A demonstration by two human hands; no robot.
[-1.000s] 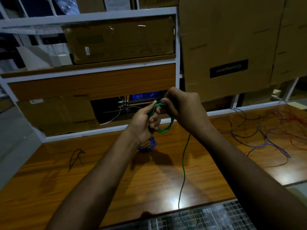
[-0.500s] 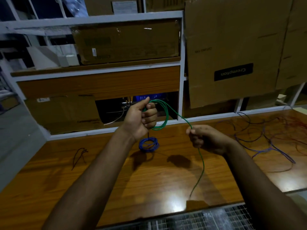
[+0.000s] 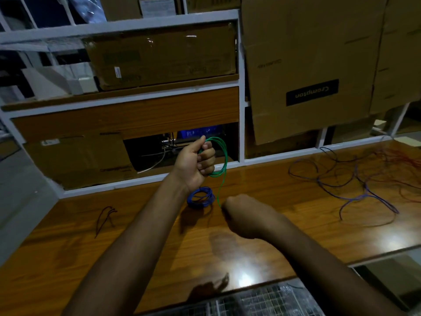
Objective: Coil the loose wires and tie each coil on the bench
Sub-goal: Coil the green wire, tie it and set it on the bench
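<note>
head view: green wire (image 3: 222, 156) half-coiled, loops held above the bench (image 3: 296, 229) in the left hand (image 3: 196, 165), fingers curled round them. tail runs down to the right hand (image 3: 243, 215), clenched, apparently pinching it. advice: keep tail taut, match loop size. finished blue coil (image 3: 200, 197) lies beneath.

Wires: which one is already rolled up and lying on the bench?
The blue coil, lying beside the left hand. The green wire is held up; the purple wires sprawl loose.
</note>
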